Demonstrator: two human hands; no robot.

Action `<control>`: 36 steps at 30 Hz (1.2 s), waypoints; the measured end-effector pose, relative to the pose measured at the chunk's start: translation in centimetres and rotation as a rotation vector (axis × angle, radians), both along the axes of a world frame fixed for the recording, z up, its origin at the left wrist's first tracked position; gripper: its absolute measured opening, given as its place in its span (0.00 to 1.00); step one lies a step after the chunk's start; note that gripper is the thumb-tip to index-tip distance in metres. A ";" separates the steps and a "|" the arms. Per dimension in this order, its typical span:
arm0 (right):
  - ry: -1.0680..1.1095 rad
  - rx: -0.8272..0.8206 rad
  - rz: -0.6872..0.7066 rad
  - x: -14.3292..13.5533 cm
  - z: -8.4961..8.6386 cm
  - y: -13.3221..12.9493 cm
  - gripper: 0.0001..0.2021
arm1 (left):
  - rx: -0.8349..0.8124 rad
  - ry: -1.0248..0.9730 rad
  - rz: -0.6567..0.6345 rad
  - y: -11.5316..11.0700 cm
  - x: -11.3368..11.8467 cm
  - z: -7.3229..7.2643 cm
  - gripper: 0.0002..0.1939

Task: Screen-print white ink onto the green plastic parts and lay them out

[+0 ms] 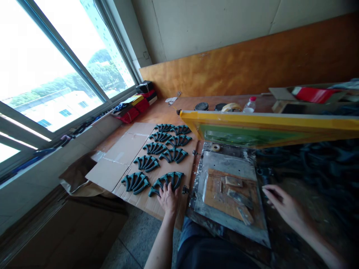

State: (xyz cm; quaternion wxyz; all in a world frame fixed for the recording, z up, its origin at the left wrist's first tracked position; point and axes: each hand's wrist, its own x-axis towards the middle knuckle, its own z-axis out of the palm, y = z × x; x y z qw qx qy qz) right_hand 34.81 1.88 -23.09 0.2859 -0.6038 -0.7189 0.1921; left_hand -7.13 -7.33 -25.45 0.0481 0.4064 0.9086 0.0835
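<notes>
My left hand (169, 200) is closed over the lower edge of a dark green, fan-shaped part with curved ribs (169, 181), which lies on a cardboard sheet (127, 149). Beside and behind it, several similar ribbed parts (147, 163) lie in two rows. On the right, my right hand (283, 205) hovers by the side of a grey plate (207, 213), its fingers curled together. A dark piece (266, 176) is close to its fingertips; whether they hold anything is hard to make out. A wooden block (214, 194) with small wood strips sits on the plate.
A yellow-edged screen frame (266, 121) stands tilted up above the plate. A shadowed heap of dark parts (316, 168) lies at right. Behind the frame are a red-capped bottle (249, 105) and a tape roll (231, 107). Red and black boxes (137, 108) are by the window.
</notes>
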 end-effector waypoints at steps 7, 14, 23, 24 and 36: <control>-0.149 0.175 0.313 -4.1 2.1 -2.6 0.15 | 0.015 0.017 -0.377 2.7 -5.0 0.3 0.26; -0.550 0.369 0.418 -5.8 1.2 -2.2 0.28 | 0.006 -0.021 -0.401 5.5 -7.6 -0.5 0.27; -0.719 0.417 0.341 -6.7 1.0 -1.7 0.33 | 0.557 -0.196 -0.495 10.4 -2.7 8.8 0.20; -0.726 0.411 0.345 -6.6 0.8 -1.6 0.32 | 0.655 -0.267 -0.516 11.5 -1.6 11.4 0.20; -0.475 0.296 0.668 -10.5 2.8 -1.0 0.25 | 0.946 -1.079 -0.535 12.4 4.8 25.0 0.31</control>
